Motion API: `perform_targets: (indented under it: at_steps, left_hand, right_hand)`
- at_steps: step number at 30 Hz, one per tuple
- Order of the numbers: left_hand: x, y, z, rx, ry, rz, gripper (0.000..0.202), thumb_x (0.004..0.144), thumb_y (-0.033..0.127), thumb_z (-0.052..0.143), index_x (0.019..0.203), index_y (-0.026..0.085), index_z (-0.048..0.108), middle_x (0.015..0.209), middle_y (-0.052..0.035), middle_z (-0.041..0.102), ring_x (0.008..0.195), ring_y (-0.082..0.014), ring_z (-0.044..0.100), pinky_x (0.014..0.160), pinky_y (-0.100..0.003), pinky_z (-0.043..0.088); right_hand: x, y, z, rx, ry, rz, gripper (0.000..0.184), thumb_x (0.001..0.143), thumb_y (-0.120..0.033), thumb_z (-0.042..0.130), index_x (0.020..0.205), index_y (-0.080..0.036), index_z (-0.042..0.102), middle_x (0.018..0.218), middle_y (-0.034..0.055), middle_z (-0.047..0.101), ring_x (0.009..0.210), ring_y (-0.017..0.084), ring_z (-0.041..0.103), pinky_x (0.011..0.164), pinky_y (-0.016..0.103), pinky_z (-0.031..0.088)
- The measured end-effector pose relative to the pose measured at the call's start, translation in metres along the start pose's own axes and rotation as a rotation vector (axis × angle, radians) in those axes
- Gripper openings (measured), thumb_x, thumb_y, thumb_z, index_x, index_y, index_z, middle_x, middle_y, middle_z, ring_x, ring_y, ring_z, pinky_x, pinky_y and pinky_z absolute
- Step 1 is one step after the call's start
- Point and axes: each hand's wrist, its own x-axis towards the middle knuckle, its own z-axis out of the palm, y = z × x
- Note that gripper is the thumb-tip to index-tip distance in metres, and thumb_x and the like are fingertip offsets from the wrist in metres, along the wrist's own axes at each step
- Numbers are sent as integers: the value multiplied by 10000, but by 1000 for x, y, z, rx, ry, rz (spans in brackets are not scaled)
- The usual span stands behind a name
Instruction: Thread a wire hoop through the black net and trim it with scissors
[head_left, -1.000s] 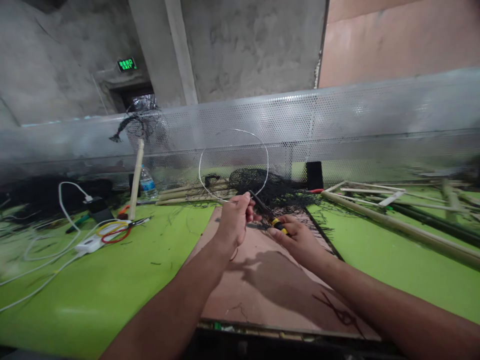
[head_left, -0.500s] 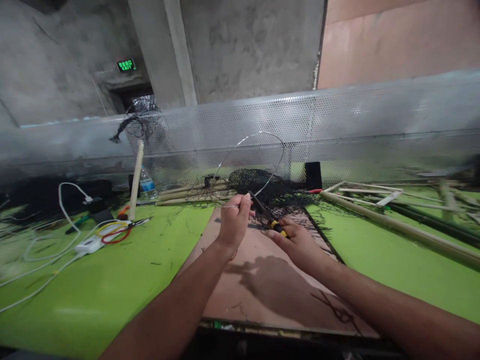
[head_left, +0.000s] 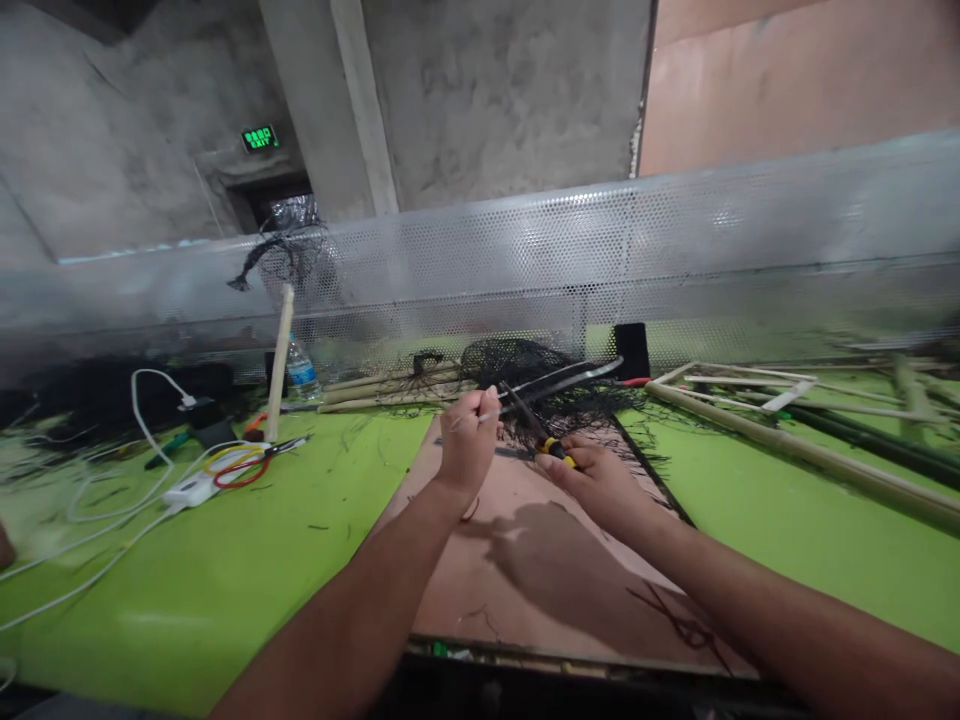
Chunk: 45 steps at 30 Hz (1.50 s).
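Thin shiny metal wire (head_left: 559, 377), limp black mesh netting (head_left: 525, 365), and matt pinkish board (head_left: 525, 560) under both hands.

Green table (head_left: 225, 570) bears brown board (head_left: 487, 600), netting (head_left: 525, 360), cables (head_left: 112, 500).

I read only one sign: green lit exit sign (head_left: 259, 138) on grey concrete wall (head_left: 127, 170), far beyond left hand (head_left: 466, 445), high up and well to its left. Lower row of letters looks like "EXIT"; upper row too blurred, cannot tell. Water bottle (head_left: 301, 368), beyond left hand and to its left, carries label, print too small to read. Nothing else legible.
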Motion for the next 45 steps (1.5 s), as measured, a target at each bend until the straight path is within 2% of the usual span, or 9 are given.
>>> perform_targets:
  at_steps: [4, 10, 18, 26, 31, 40, 42, 45]
  left_hand:
    - [3, -3, 2, -144, 25, -164, 395, 838, 508, 456, 652, 173, 553, 459, 38, 489, 381, -101, 503, 414, -209, 379]
    - [3, 0, 4, -267, 29, -246, 373, 812, 509, 494, 641, 180, 536, 414, 65, 417, 343, -92, 447, 404, -213, 392]
    - [-4, 6, 3, -143, 16, -147, 417, 833, 528, 460, 623, 178, 549, 473, 29, 504, 394, -106, 518, 417, -217, 368]
    - [-4, 7, 2, -40, 54, -78, 402, 846, 489, 461, 614, 182, 576, 462, 17, 527, 427, -116, 532, 474, -223, 379]
    - [-4, 8, 1, -15, 21, -51, 392, 859, 466, 449, 611, 187, 570, 456, 21, 508, 437, -117, 530, 485, -222, 373]
    - [-4, 6, -1, 82, 12, 41, 370, 875, 412, 434, 606, 189, 557, 531, 4, 539, 490, -116, 511, 515, -222, 351]
    - [-4, 6, -1, 94, 3, 48, 364, 873, 408, 437, 607, 192, 558, 525, 3, 536, 494, -117, 497, 526, -224, 351]
    - [-4, 6, -1, 53, 10, 30, 352, 847, 412, 477, 583, 195, 561, 498, 1, 522, 510, -122, 488, 544, -224, 357]
  right_hand:
    - [2, 2, -2, 27, 32, 40, 413, 824, -488, 498, 585, -169, 606, 841, 78, 612, 760, 192, 577, 702, 288, 417]
    - [1, 5, 1, 55, -13, 47, 419, 836, -484, 494, 597, -161, 614, 894, 86, 611, 794, 189, 573, 725, 282, 417]
    - [-1, 5, 4, 66, -30, -6, 406, 850, -450, 501, 590, -162, 618, 897, 85, 602, 817, 183, 576, 749, 277, 421]
    - [-2, 2, 3, 101, -45, -23, 419, 850, -462, 501, 591, -156, 622, 875, 84, 619, 769, 179, 581, 709, 274, 428]
    - [-3, 2, 3, 74, -46, -23, 428, 855, -488, 477, 617, -162, 618, 806, 64, 612, 716, 167, 568, 657, 261, 416]
    - [-6, -6, 2, 94, -84, 142, 418, 824, -524, 478, 632, -163, 566, 529, -15, 486, 485, 111, 421, 469, 238, 310]
    - [-7, -8, 2, 120, -95, 187, 396, 822, -507, 482, 628, -168, 548, 499, -28, 465, 450, 99, 388, 451, 235, 287]
    - [-8, -9, 2, 136, -102, 203, 358, 814, -479, 495, 633, -173, 535, 513, -25, 494, 464, 101, 410, 461, 230, 297]
